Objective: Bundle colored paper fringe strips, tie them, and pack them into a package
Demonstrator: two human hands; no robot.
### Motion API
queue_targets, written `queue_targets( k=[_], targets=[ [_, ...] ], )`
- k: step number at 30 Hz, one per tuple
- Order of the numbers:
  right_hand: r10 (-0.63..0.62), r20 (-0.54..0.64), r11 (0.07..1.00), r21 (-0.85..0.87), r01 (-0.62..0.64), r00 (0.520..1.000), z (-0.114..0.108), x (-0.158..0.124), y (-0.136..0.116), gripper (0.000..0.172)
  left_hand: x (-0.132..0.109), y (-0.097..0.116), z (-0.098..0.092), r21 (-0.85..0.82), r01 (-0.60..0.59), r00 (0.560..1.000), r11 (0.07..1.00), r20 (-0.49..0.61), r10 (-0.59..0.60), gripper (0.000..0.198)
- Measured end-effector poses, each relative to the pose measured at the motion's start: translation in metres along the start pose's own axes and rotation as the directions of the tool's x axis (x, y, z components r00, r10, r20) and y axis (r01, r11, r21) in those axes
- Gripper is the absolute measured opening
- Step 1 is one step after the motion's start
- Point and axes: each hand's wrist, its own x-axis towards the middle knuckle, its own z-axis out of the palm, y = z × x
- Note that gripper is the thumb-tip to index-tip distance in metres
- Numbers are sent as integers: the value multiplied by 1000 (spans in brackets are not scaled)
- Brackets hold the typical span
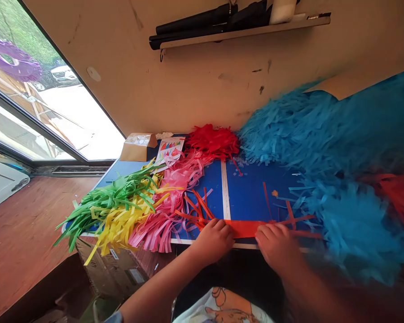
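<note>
An orange-red tissue paper tassel (245, 229) lies across the front edge of the blue table (249, 188). Its uncut middle band stretches between my two hands, and cut strips fan out beyond each of them. My left hand (216, 237) has its fingers closed on the band's left end. My right hand (275, 244) closes its fingers on the right end. Left of my left hand lie pink tassels (156, 229), yellow tassels (121, 224) and green tassels (117, 197). A white tape strip (225, 190) runs down the table between my hands.
Heaped blue fringe (336, 134) covers the right side, with red fringe (399, 193) beside it. A red bunch (213, 141), a printed card (171, 148) and a brown paper packet (136, 148) lie toward the wall. Cardboard boxes (112, 271) stand below left. A shelf (245, 38) hangs above.
</note>
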Motion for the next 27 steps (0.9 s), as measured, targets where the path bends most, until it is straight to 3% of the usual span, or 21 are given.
queue_targets(
  k=[3,6,9,13,19,27],
  targets=[
    [61,137,998,2,-62,989,-5,13,2,17,11,0,-1,-55,122,991,991,58,-119,21],
    [170,292,985,-35,-168,941,-9,27,4,24,19,-4,1,-54,218,974,974,82,-213,24],
    [248,359,969,-80,-235,900,-8,37,7,24,20,-5,5,-27,302,949,953,96,-299,26],
    [294,387,956,-118,-269,874,-7,43,9,21,17,-2,6,-10,371,921,929,135,-366,25],
    [324,400,946,-151,-287,857,-7,49,6,20,20,-6,6,-18,380,907,925,205,-369,19],
    [418,283,901,-248,-356,863,-10,54,-6,17,34,-1,6,27,509,838,861,214,-502,13]
  ],
)
